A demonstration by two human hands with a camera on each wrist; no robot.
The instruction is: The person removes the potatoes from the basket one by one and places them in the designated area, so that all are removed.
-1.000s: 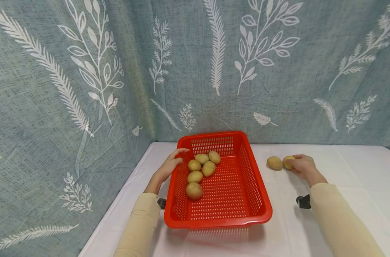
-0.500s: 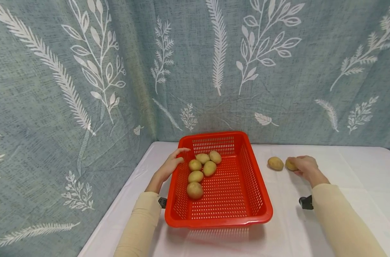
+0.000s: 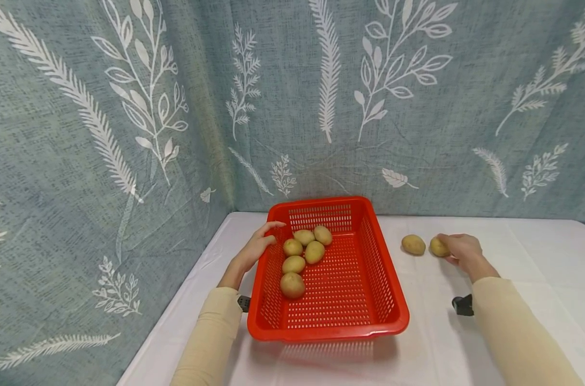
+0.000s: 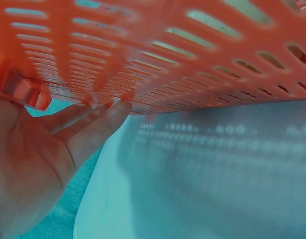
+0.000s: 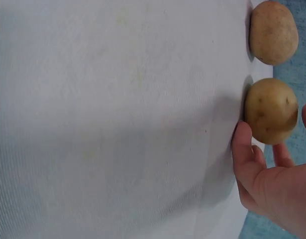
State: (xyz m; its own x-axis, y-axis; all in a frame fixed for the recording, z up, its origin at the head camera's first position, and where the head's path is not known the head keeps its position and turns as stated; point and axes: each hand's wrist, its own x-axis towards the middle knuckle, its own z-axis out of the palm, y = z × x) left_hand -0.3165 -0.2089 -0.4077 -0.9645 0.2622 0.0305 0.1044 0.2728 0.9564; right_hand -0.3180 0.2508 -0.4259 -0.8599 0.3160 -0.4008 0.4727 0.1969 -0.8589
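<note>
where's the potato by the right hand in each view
Head: the potato lies right of centre on the white table, at the right hand's fingertips.
Left wrist: not in view.
Right wrist: right edge, mid-height, just above the fingers.
Shared landmark: the second potato beside it.

A white table (image 3: 514, 252) bears a red basket (image 3: 369, 316) and two potatoes (image 3: 413, 245).

Staged recording corner, leaf-print fabric backdrop (image 3: 321, 107), white-clothed table (image 3: 514, 252)
</note>
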